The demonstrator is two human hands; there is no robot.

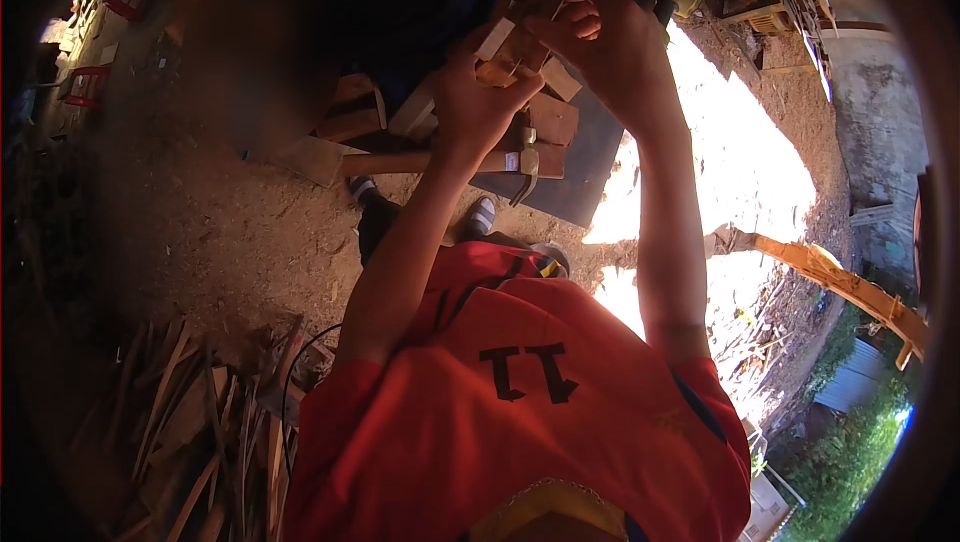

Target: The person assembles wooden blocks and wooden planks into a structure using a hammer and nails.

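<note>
My left hand (475, 107) is closed around a small wooden block (497, 39), its thumb stretched along the near side. Beside it, my right hand (612, 52) has curled fingers pressed against the same cluster of wood; exactly what they pinch is partly hidden. Below the hands, a claw hammer (400, 163) lies with its wooden handle pointing left and its metal head to the right. Reddish wooden blocks (553, 119) rest around the hammer head on a dark board (585, 167).
More wood blocks (352, 112) lie left of my left wrist. Thin wood strips (200, 432) are heaped at lower left. Bright sunlit ground (740, 142) spreads to the right, near an orange beam (840, 277). A red stool (88, 85) stands far left.
</note>
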